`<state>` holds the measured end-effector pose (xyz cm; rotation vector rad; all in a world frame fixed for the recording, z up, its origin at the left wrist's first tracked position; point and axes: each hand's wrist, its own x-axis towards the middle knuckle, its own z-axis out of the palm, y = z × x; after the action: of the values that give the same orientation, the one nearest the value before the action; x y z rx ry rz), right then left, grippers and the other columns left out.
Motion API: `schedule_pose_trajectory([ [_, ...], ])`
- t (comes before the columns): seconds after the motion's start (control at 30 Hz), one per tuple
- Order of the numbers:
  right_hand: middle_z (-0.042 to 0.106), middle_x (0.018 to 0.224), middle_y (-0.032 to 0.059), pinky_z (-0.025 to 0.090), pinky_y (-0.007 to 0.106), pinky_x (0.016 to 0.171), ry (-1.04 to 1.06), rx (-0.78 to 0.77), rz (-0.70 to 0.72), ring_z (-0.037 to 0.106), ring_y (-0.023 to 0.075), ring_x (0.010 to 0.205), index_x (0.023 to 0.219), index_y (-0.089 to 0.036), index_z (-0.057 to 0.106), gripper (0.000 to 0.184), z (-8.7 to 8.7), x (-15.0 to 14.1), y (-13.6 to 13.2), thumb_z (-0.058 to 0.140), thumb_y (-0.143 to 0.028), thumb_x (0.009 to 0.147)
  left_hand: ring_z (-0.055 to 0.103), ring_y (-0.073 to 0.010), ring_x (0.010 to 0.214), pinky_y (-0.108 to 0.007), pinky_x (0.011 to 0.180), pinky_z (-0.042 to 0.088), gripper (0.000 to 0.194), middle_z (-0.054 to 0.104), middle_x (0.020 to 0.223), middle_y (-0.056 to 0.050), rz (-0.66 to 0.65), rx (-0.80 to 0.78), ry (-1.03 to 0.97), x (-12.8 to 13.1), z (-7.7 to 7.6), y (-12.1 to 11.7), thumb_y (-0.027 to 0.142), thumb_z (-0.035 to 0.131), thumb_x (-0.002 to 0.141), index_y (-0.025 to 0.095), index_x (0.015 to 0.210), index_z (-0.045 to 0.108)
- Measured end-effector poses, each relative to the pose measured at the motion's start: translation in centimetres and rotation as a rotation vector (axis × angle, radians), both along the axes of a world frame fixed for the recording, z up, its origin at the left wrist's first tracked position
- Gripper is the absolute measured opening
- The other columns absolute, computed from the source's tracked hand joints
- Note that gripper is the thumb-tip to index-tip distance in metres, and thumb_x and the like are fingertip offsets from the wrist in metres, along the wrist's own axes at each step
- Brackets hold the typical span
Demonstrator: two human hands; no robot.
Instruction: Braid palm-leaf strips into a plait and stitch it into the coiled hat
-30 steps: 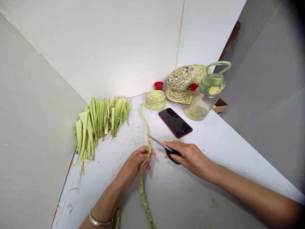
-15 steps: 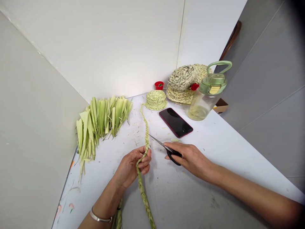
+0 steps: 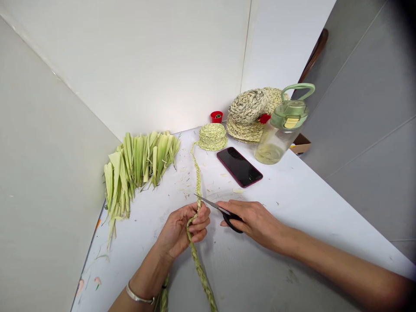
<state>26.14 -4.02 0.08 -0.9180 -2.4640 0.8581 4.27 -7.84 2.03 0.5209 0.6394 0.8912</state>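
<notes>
Green plaited braid [image 3: 199, 268] runs up the white table [image 3: 292, 212] and through the left hand [image 3: 183, 229], whose fingers curl closed around it. A silver bangle [image 3: 139, 298] circles that wrist. The right hand [image 3: 251, 221] is clamped on black-handled scissors [image 3: 224, 212], their tips just beside the braid above the left hand. Farther up, the braid joins a round coil [image 3: 212, 137], with a pile of green leaf strips [image 3: 139, 160] to its left and a black phone [image 3: 239, 167] to its right. Beyond stand a clear bottle [image 3: 269, 147], a stack of woven straw pieces [image 3: 247, 121] and a small red cup [image 3: 216, 116].
</notes>
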Motion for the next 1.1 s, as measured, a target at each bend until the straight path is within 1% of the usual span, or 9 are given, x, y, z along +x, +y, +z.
schedule_pose_trajectory([
  [0.1,0.070,0.117,0.0024,0.050,0.030,0.090,0.084,-0.022,-0.025,0.066,0.0192,0.103,0.127,-0.029,0.060,0.037,-0.3,0.1,0.1,0.051,-0.016,0.094,0.015,-0.0073,0.048,-0.014,0.039,0.031,0.008,0.028,0.062,0.005,-0.009,0.004,-0.018,0.0,-0.1,0.0,0.012,0.056,0.075,0.014,0.067,0.054],
  [0.17,0.071,0.117,0.0025,0.051,0.030,0.092,0.130,-0.031,-0.070,0.067,0.0196,0.105,0.128,-0.029,0.061,0.038,-0.5,0.2,0.1,0.052,-0.018,0.093,0.021,-0.0062,0.048,-0.014,0.040,0.035,0.008,0.033,0.064,0.004,0.002,0.022,-0.002,0.0,-0.1,-0.1,0.013,0.056,0.079,0.012,0.071,0.058],
  [0.3,0.071,0.118,0.0030,0.052,0.031,0.090,0.166,-0.050,-0.163,0.068,0.0208,0.104,0.127,-0.027,0.063,0.037,-0.8,0.3,0.4,0.056,-0.022,0.091,0.046,-0.0075,0.060,-0.018,0.052,0.049,0.016,0.047,0.075,0.000,0.077,0.086,0.121,0.0,-0.3,-0.1,0.022,0.061,0.089,0.011,0.097,0.068],
  [0.43,0.068,0.127,0.0035,0.052,0.033,0.093,0.177,-0.058,-0.238,0.067,0.0224,0.109,0.130,-0.024,0.061,0.040,-1.2,0.6,0.8,0.058,-0.025,0.091,0.059,-0.0123,0.076,-0.021,0.058,0.053,0.023,0.058,0.093,-0.004,0.185,0.064,0.238,0.0,-0.8,0.2,0.029,0.079,0.079,0.014,0.091,0.067],
  [0.53,0.069,0.126,0.0026,0.052,0.032,0.091,0.158,-0.050,-0.252,0.067,0.0217,0.108,0.130,-0.025,0.061,0.038,-1.2,0.8,0.9,0.060,-0.028,0.092,0.058,-0.0105,0.073,-0.018,0.051,0.047,0.033,0.060,0.096,-0.004,0.240,0.033,0.310,0.0,-1.2,0.3,0.031,0.087,0.069,0.014,0.086,0.065],
  [0.63,0.070,0.120,0.0029,0.052,0.029,0.084,0.116,0.004,-0.224,0.068,0.0193,0.097,0.129,-0.025,0.060,0.037,-1.0,0.9,0.9,0.061,-0.033,0.093,0.051,-0.0072,0.063,-0.016,0.047,0.038,0.031,0.060,0.082,0.000,0.255,0.073,0.379,0.1,-1.4,0.3,0.030,0.084,0.073,0.016,0.078,0.057],
  [0.77,0.069,0.103,0.0027,0.050,0.027,0.073,0.022,0.099,-0.159,0.064,0.0164,0.081,0.132,-0.025,0.056,0.040,-0.7,1.1,0.8,0.062,-0.034,0.093,0.040,-0.0040,0.052,-0.015,0.048,0.029,0.038,0.052,0.066,0.007,0.269,0.133,0.447,0.4,-1.6,0.1,0.027,0.083,0.075,0.019,0.075,0.046],
  [0.9,0.065,0.099,0.0036,0.049,0.029,0.071,-0.066,0.178,-0.125,0.062,0.0181,0.083,0.134,-0.023,0.054,0.043,-0.5,1.2,0.8,0.062,-0.032,0.093,0.039,-0.0045,0.055,-0.017,0.052,0.031,0.039,0.049,0.068,0.007,0.289,0.153,0.503,0.5,-1.7,0.1,0.027,0.085,0.071,0.019,0.077,0.047],
  [1.1,0.063,0.104,0.0075,0.051,0.033,0.076,-0.162,0.283,-0.134,0.062,0.0235,0.095,0.134,-0.018,0.055,0.054,-0.7,0.7,0.8,0.072,-0.028,0.084,0.038,-0.0058,0.053,-0.020,0.050,0.030,0.029,0.043,0.066,0.008,0.277,0.290,0.561,0.6,-2.5,0.3,0.030,0.080,0.077,0.021,0.089,0.055],
])
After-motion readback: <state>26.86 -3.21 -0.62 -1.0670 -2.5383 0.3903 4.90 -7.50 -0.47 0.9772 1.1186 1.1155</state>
